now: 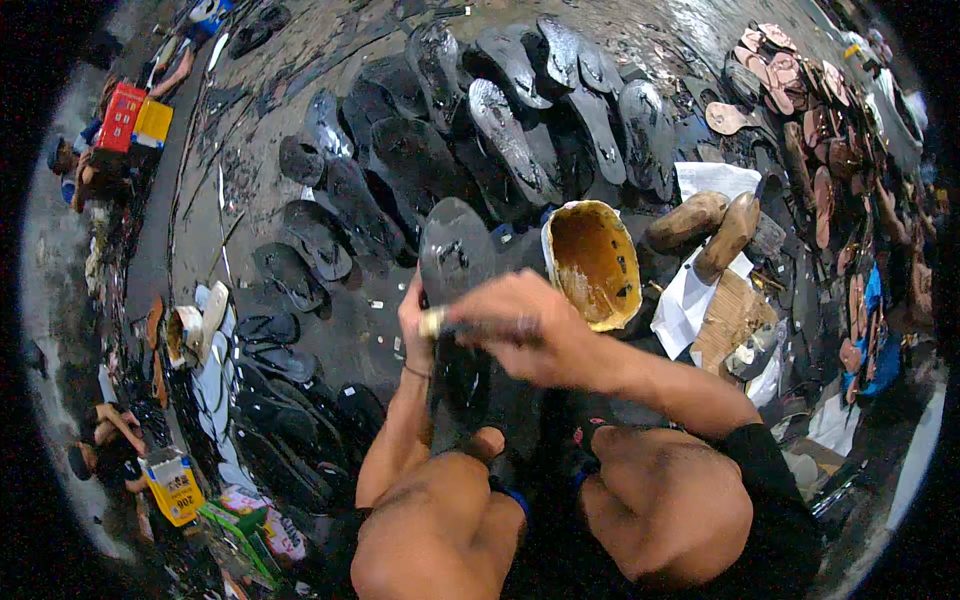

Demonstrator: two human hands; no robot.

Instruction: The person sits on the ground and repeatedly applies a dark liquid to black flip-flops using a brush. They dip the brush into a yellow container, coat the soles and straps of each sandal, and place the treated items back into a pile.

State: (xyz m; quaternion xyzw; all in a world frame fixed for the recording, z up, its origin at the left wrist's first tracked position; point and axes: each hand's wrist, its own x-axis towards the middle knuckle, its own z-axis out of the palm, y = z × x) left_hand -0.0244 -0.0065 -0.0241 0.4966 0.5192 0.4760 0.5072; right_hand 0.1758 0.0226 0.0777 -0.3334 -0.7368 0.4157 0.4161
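Note:
My left hand (413, 318) grips the edge of a black shoe sole (456, 245), held toe end away from me above my knees. Across the sole, my right hand (525, 325) is closed round a brush (432, 322) with a short pale tip. Motion blurs that hand, and it covers much of the brush and the middle of the sole. Just right of the sole stands a tub (594, 262) with a yellowed rim and amber, sticky-looking residue inside.
Many dark, shiny soles (515, 135) lie beyond my hands. Wooden shoe lasts (728, 235) rest on white paper at the right, near pinkish soles (775, 75). Black sandals (275, 345) lie at the left. Other people (100, 440) sit along the left side.

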